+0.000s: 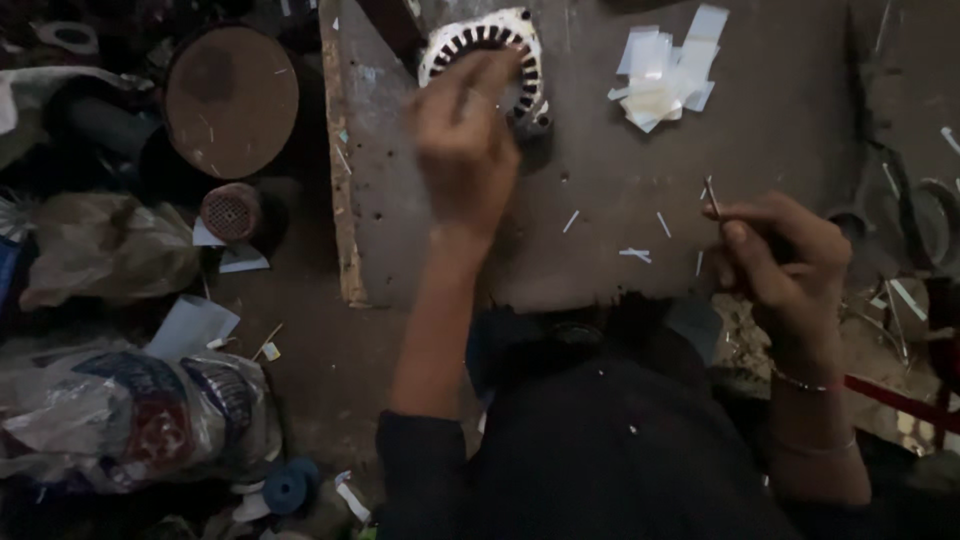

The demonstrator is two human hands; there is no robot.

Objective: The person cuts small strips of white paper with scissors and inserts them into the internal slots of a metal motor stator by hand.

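I am resting my left hand (465, 150) on the slotted metal stator ring (488, 62) at the far edge of the wooden board (600, 190), fingers stretched over its near side and covering part of the slots; the hand is blurred, so I cannot tell whether I am gripping the ring or only touching it. My right hand (780, 262) is hovering at the board's right edge with thumb and fingers pinched on a thin sliver (711, 196) that is sticking up and away from me. Between my hands, short pale strips (634, 253) are lying scattered on the board, apart from each other. Farther off, to the right of the ring, a loose pile of white paper pieces (665, 70) is sitting on the board, well clear of both hands. Left of the board, on the dark floor, a round brown disc (231, 98) is lying with a smaller reddish grilled part (231, 212) just below it, and crumpled plastic bags (130, 415) are heaped near my left elbow. A blue spool (287, 488) is lying by the bags. Scissors (900, 215) are lying in the clutter beyond my right hand.
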